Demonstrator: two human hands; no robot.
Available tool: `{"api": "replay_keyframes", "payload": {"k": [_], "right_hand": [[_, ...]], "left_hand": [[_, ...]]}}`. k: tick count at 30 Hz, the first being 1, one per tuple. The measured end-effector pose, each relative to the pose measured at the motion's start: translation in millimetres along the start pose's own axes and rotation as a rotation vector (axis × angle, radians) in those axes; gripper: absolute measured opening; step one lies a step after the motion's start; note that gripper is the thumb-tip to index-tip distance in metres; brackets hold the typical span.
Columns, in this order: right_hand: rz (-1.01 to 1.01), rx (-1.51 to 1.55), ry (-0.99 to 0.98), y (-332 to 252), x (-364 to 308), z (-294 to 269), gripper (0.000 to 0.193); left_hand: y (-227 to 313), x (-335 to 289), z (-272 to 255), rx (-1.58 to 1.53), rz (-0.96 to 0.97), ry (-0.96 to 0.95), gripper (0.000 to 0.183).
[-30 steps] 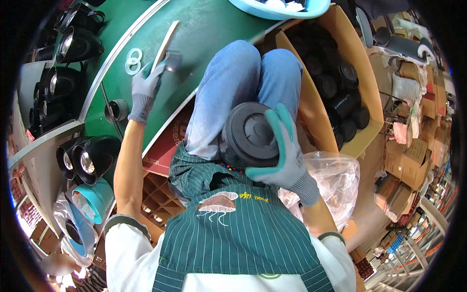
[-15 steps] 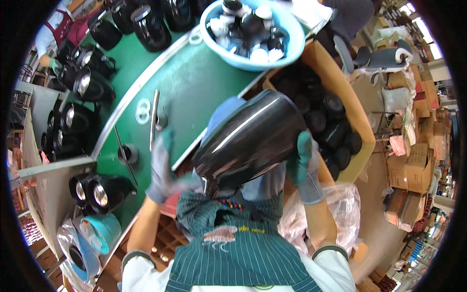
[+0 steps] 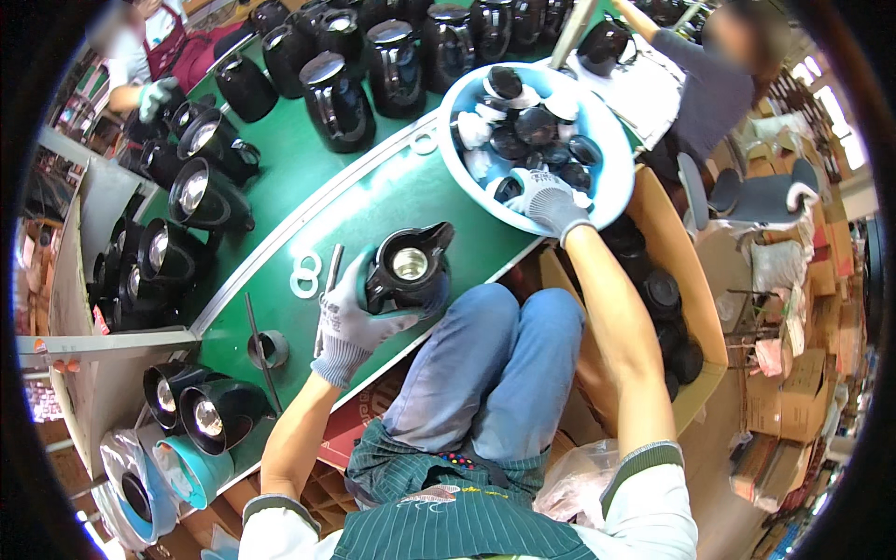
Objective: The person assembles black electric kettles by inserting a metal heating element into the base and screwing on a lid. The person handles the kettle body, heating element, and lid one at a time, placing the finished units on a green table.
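A black jug [image 3: 427, 283] stands upright on the green table near its front edge, its silvery mouth uncovered. My left hand [image 3: 355, 308], in a grey glove with green-coated fingers, is wrapped round the jug's left side. To the right, my gloved right hand [image 3: 549, 198] reaches into a light blue basin [image 3: 611, 168] full of black and white lids. Its fingers are curled down at a black lid [image 3: 506, 189] at the basin's near left; the fingertips are partly hidden. Beside the left hand lie white rings [image 3: 305, 275] and a metal rod [image 3: 334, 266].
Several black jugs [image 3: 338, 107] stand along the far side, past a metal rail [image 3: 308, 210]. A cardboard box [image 3: 705, 327] of black parts is at my right. Left sit a black ring [image 3: 271, 350] and a turquoise bucket [image 3: 201, 471]. Co-workers are at far left and far right.
The jug, tilted over my lap before with my right hand on it, now stands on the table in my left hand. My right hand has moved from it into the basin.
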State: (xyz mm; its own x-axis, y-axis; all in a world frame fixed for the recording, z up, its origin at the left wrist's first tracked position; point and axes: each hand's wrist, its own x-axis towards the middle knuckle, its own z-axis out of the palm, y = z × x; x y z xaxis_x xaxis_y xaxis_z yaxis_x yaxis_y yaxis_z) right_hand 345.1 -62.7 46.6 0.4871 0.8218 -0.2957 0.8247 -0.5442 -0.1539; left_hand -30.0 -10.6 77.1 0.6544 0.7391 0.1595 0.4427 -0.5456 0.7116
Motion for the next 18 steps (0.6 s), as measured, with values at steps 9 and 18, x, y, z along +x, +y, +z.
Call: {"api": "replay_keyframes", "payload": {"k": [9, 18], "right_hand": [[-0.055, -0.274, -0.200, -25, 17, -6, 0.082], [-0.046, 0.186, -0.126, -10, 43, 19, 0.095]], "left_hand": [[-5, 3, 0, -0.110, -0.005, -0.060, 0.108], [-5, 11, 4, 0.002, 0.170, -0.056, 0.110]]}}
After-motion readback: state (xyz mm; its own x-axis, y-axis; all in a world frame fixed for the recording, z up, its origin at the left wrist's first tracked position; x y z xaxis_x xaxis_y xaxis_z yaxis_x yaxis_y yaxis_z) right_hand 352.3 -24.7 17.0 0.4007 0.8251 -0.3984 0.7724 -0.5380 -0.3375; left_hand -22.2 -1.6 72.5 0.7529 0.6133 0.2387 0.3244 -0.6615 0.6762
